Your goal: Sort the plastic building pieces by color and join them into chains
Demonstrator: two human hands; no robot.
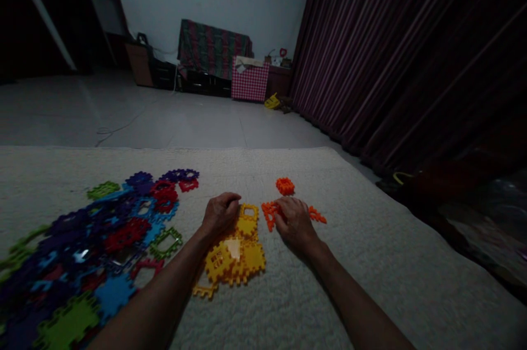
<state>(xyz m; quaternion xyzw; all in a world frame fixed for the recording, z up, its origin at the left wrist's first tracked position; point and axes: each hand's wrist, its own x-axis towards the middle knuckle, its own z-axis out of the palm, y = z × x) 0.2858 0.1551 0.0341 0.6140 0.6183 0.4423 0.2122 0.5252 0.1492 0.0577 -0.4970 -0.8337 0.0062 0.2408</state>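
My left hand (222, 212) is closed, its fingers curled at the left edge of a pile of yellow interlocking plastic tiles (253, 257). Whatever those fingers might hold is hidden. My right hand (294, 221) bends over several orange interlocking pieces, thumb and fingers closed on an orange toothed piece (269, 214). Another orange piece (317, 215) sticks out to the right of the knuckles. Farther back, a small orange stack (285, 186) lies apart from the hand.
A large heap of mixed tiles, with a blue tile (114, 295) among them, spreads over the left of the pale quilted cover (288, 306). Beyond the cover's far edge lies a tiled floor (206, 122). Dark curtains (370, 65) hang on the right; a checked-cloth box (250, 81) stands at the wall.
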